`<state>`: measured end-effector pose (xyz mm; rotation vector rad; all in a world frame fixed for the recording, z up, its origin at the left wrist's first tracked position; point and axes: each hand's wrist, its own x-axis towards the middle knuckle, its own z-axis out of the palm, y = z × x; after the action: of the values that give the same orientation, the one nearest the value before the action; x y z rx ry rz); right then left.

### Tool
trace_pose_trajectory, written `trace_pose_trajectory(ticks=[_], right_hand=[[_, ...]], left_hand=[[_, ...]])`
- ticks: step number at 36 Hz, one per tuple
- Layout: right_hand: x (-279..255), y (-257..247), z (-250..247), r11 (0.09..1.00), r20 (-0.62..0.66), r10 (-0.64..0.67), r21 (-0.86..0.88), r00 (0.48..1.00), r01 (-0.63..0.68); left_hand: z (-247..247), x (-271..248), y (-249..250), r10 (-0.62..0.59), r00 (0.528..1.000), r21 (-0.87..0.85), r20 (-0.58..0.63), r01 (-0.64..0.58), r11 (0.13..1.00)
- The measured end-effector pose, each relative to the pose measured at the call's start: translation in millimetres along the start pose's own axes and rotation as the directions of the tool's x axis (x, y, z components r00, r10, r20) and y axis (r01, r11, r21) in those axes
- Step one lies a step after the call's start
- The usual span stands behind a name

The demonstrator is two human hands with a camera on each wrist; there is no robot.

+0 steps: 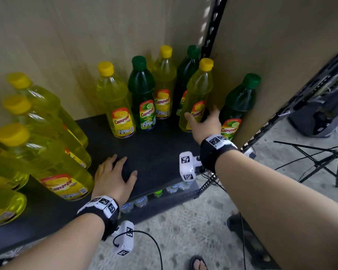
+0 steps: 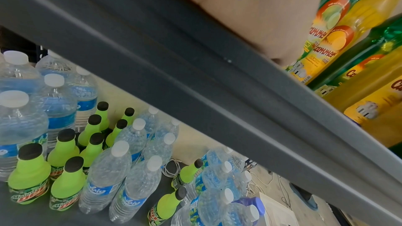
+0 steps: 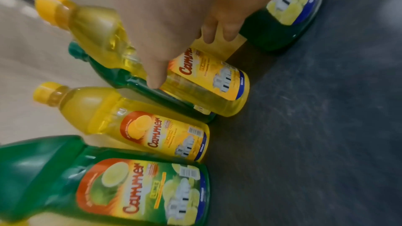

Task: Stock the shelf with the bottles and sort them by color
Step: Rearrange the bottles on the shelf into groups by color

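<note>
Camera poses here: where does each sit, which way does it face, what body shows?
Head: on the head, facing forward and down at the black shelf; both forearms, left hand flat on it, right hand, a sandaled foot.
Left wrist: under the left wrist, facing past the palm and shelf edge to water bottles on the lower shelf.
Right wrist: facing along the hand; thumb and fingers around a yellow bottle.
Shared: head and right wrist both show that yellow bottle.

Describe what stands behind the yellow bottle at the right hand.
A green bottle with a green cap stands behind the yellow bottle. Its lower body and most of its label are covered.
</note>
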<state>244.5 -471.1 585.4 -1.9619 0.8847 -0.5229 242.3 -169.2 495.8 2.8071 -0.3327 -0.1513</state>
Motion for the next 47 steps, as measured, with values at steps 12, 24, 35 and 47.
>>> trace_pose_trajectory(ticks=[12,24,35,47], right_hand=[[34,-3,21,0.997,0.017,-0.010,0.073,1.000,0.009],[5,9,25,0.971,0.185,-0.236,0.016,0.954,0.237],[5,53,41,0.965,0.649,-0.175,-0.037,0.741,0.260],[-17,38,64,0.945,0.655,-0.224,-0.034,0.722,0.324]], left_hand=[[4,2,-1,-0.004,1.000,0.012,-0.010,0.004,1.000],[1,0,1,-0.007,0.999,-0.018,-0.038,0.007,1.000],[1,1,2,-0.013,0.997,-0.047,-0.077,0.010,0.999],[0,7,1,-0.089,0.980,-0.312,-0.177,0.030,0.950]])
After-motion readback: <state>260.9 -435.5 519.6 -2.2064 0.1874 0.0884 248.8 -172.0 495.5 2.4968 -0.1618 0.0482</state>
